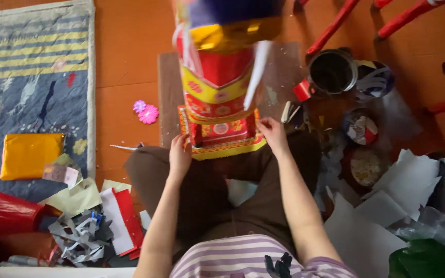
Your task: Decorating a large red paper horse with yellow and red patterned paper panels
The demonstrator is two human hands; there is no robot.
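Left hand (180, 154) cupped against lower left corner of tall paper tower (221, 87), fingers curled on its red and yellow base. Right hand (272, 131) gripping base's right corner, fingers bent over edge. Tower upright on grey board (168, 98) on orange floor (124, 41), right in front of crossed legs in brown trousers (202, 190); red, yellow and blue tiers, white strip hanging down right side. 2 pink paper flowers (146, 111) left of board. Empty tin can (332, 71) and round patterned pieces to right, white paper sheets (387, 206) beyond right forearm. Yellow packet (29, 154) on blue rug (32, 77) far left, grey paper scraps (78, 237) near left elbow.
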